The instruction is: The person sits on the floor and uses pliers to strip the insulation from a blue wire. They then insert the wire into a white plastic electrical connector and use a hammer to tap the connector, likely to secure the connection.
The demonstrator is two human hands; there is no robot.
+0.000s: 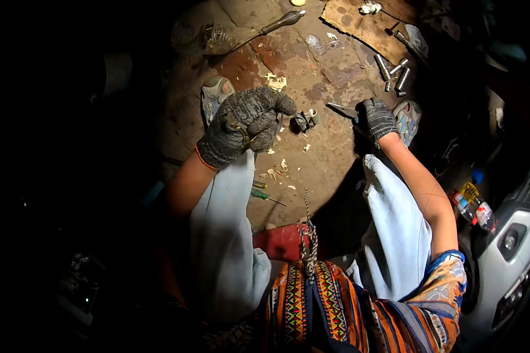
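My left hand, in a dark grey knitted glove, is raised above the floor with its fingers curled round something I cannot make out. My right hand, also gloved, is closed on long-nosed pliers whose jaws point left, beside my right shoe. Between my hands a small dark metal part with lighter pieces lies on the floor. Scattered pale scraps surround it.
Several sockets lie beside cardboard. A long dark-handled tool lies at the top. Screwdrivers and a red object are between my legs. Bottles stand right, beside a white vehicle panel.
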